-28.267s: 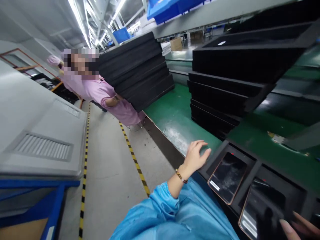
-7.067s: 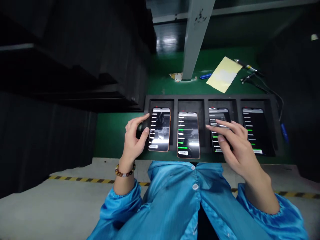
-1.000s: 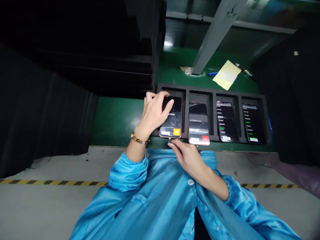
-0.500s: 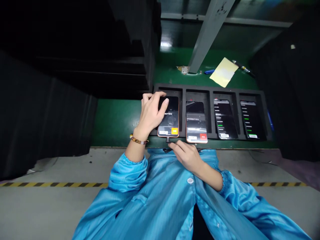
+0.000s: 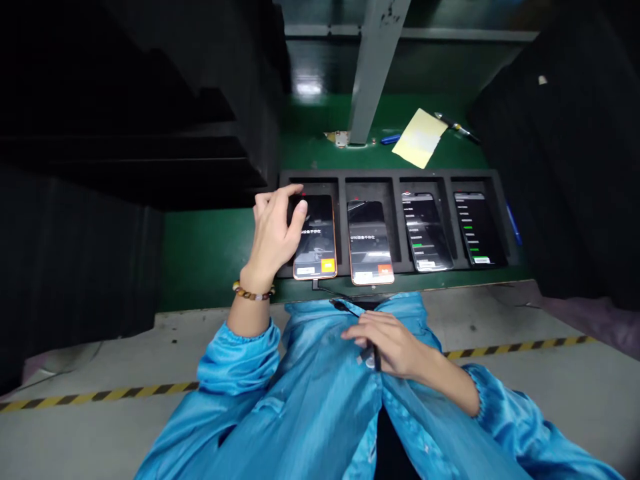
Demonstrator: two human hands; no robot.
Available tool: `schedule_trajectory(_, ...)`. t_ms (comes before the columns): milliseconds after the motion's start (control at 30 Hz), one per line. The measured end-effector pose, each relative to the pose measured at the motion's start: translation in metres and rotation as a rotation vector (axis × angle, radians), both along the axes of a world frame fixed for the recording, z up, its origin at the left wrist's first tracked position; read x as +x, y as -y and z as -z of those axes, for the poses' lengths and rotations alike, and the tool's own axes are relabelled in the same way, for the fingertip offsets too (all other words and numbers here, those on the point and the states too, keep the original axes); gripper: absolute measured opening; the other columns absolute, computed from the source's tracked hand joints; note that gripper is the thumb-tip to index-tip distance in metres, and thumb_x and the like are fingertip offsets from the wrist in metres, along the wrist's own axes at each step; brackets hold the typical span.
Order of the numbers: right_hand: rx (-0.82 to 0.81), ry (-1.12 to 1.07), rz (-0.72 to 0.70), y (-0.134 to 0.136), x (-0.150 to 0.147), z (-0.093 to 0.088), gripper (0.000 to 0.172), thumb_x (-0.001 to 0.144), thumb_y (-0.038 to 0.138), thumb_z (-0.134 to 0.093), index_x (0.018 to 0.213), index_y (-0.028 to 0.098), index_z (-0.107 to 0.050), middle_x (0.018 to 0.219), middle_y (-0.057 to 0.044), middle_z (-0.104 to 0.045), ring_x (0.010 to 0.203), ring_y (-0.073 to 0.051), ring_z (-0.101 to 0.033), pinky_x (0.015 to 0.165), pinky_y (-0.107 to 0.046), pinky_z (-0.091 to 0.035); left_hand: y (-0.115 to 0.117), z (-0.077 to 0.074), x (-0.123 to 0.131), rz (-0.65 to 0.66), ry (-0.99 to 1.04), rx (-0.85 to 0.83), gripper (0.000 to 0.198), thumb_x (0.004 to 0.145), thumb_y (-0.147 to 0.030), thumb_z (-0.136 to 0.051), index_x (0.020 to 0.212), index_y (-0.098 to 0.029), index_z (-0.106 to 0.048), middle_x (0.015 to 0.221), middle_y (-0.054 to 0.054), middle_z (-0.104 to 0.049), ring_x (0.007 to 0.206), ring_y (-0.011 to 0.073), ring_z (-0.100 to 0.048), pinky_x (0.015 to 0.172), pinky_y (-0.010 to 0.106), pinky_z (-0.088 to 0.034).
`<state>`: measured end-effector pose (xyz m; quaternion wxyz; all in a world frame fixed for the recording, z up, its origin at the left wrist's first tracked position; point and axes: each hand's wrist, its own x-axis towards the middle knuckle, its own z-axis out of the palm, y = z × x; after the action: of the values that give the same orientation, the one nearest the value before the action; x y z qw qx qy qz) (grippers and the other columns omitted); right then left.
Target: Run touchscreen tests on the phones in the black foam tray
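Note:
Screen up in the leftmost tray slot lies an orange-edged smartphone (image 5: 320,243), its display lit with white text and a yellow button. My left hand (image 5: 275,230) rests at its upper left edge, fingers apart, the thumb over the screen. An angled plug (image 5: 315,285) sits at the phone's lower edge, and a thin black cable runs from it to the right. My right hand (image 5: 387,343) is in front of my jacket, its fingers closed round a black cable (image 5: 347,308) whose thicker end points up and left. Part of that cable is hidden by the hand.
The black foam tray (image 5: 341,223) also holds a second orange-edged phone (image 5: 371,243) and two dark phones (image 5: 427,233) showing lists. Behind it are a yellow note (image 5: 420,138), pens and a grey post (image 5: 375,73). Black foam stacks (image 5: 210,160) stand to the left and right.
My right hand has moved down and away from the plug, toward my jacket, with the black cable. The left hand stays at the phone. The whole view has shifted.

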<state>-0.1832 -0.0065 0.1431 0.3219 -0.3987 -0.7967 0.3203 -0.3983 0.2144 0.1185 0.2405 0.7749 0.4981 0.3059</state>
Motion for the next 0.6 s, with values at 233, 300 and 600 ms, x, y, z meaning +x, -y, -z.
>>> schedule_trajectory(233, -0.345, 0.062, 0.282, 0.003, 0.038, -0.024, 0.022, 0.114, 0.021, -0.048, 0.130, 0.023, -0.064, 0.110, -0.006, -0.078, 0.099, -0.018, -0.077, 0.086, -0.029, -0.064, -0.005, -0.047, 0.044, 0.452, -0.201, 0.038, 0.044, 0.113, -0.050, -0.045, 0.142, -0.025, -0.066, 0.147, 0.008, -0.072, 0.135, 0.0323, -0.059, 0.128, 0.056, -0.033)
schedule_trajectory(300, -0.264, 0.044, 0.284, -0.002, 0.043, -0.018, 0.022, 0.113, 0.019, -0.052, 0.129, 0.022, -0.066, 0.109, -0.007, -0.079, 0.098, -0.019, -0.078, 0.084, -0.028, -0.064, -0.013, -0.053, 0.060, 0.548, -0.274, 0.043, 0.047, 0.112, -0.048, -0.045, 0.145, -0.021, -0.065, 0.149, 0.011, -0.071, 0.137, 0.0338, -0.058, 0.131, 0.058, -0.029)
schedule_trajectory(600, -0.139, 0.222, 0.282, -0.007, 0.054, -0.003, 0.031, 0.110, 0.017, -0.058, 0.138, 0.019, -0.070, 0.116, -0.007, -0.084, 0.102, -0.023, -0.084, 0.082, -0.032, -0.069, -0.035, -0.049, 0.087, 0.609, -0.366, -0.029, 0.056, 0.113, -0.048, -0.042, 0.158, -0.017, -0.053, 0.145, 0.017, -0.072, 0.135, 0.0318, -0.065, 0.129, 0.054, -0.032)
